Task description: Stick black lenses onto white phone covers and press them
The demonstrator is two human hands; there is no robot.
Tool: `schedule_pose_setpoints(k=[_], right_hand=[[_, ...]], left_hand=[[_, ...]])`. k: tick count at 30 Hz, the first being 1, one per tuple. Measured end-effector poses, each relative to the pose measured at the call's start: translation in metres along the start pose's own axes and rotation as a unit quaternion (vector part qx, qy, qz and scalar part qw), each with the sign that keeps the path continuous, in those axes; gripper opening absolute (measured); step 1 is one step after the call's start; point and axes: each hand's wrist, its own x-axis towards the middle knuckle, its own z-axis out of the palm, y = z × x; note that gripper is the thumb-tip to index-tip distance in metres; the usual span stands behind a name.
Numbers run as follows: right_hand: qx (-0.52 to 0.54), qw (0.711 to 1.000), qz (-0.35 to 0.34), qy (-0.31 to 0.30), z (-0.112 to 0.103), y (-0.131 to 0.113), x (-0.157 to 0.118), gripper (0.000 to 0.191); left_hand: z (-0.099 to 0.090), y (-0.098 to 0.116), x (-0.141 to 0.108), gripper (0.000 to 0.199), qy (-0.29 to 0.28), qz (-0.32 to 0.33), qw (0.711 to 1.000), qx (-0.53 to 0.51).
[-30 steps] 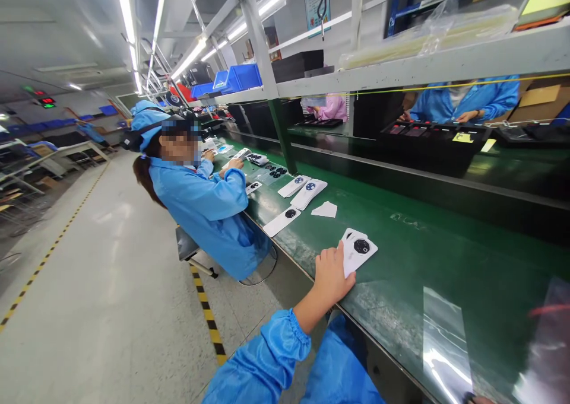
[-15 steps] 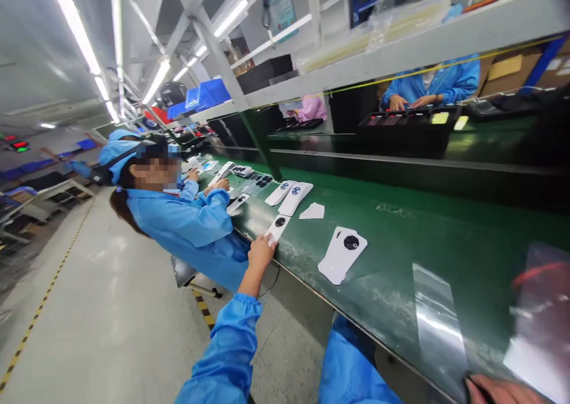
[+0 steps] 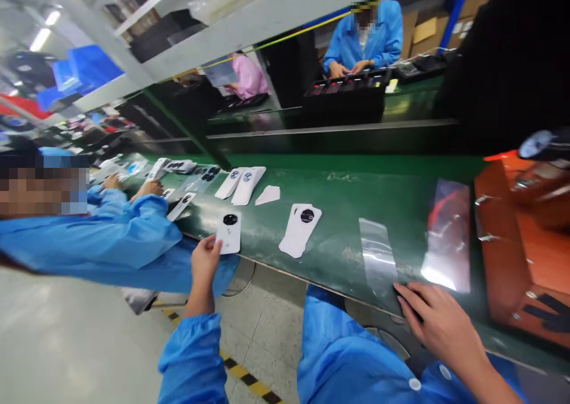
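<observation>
Head view, the only one. In left hand [image 3: 206, 258]: white panel [image 3: 229, 238], black round patch near the top, pinched at its lower left corner between thumb and fingers. Held at the front edge of the green bench [image 3: 341, 205]; cannot tell whether resting on it or lifted clear.

At right hand [image 3: 439, 312]: fingers bent, loosely apart, tips at the near end of a clear strip [image 3: 377, 250]. Cannot tell if gripping the strip or only touching it.

Between the hands, a fanned stack of white panels [image 3: 300, 235]. Farther back, two more stacks [image 3: 248, 185] side by side, then a white scrap [image 3: 268, 196]. To the right, a wider film sheet [image 3: 446, 238], just beside an orange machine [image 3: 501, 214].

Likeliest trouble: a drop to the floor, from so small a corner hold this near the edge. Could also knock the co-worker's sleeve [image 3: 154, 229], close on the left, with a wide swing. Might crease or drag the strip by pressing down while turning away.
</observation>
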Motion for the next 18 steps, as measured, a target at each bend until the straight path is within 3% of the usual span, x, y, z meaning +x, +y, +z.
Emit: schedule_pose_setpoints(k=[3, 4, 6, 8, 10, 13, 15, 18], right_hand=[[0.013, 0.999, 0.006, -0.047, -0.003, -0.004, 0.002, 0.036], [0.016, 0.998, 0.016, -0.059, -0.004, -0.005, 0.003, 0.036], [0.018, 0.997, 0.034, -0.071, -0.005, -0.006, 0.003, 0.036], [0.022, 0.996, 0.039, -0.071, -0.007, -0.008, 0.0, 0.035], [0.032, 0.996, 0.04, -0.068, -0.012, -0.009, -0.004, 0.034], [0.046, 0.996, 0.039, -0.06, -0.02, -0.01, -0.013, 0.033], [0.048, 0.997, 0.036, -0.051, -0.023, -0.011, -0.018, 0.033], [0.044, 0.997, 0.044, -0.041, -0.024, -0.012, -0.023, 0.032]], left_hand=[[0.011, 0.038, -0.044, 0.052, 0.013, 0.033, 0.993, -0.111], [0.019, 0.056, -0.064, 0.053, 0.022, 0.055, 0.979, -0.193], [0.039, 0.095, -0.106, 0.053, -0.003, 0.086, 0.948, -0.305], [0.064, 0.132, -0.145, 0.045, -0.07, 0.082, 0.935, -0.339], [0.09, 0.16, -0.175, 0.039, -0.121, 0.066, 0.933, -0.332], [0.12, 0.18, -0.197, 0.038, -0.172, 0.078, 0.936, -0.297], [0.13, 0.183, -0.202, 0.038, -0.183, 0.125, 0.942, -0.252], [0.129, 0.18, -0.203, 0.038, -0.149, 0.196, 0.964, -0.096]])
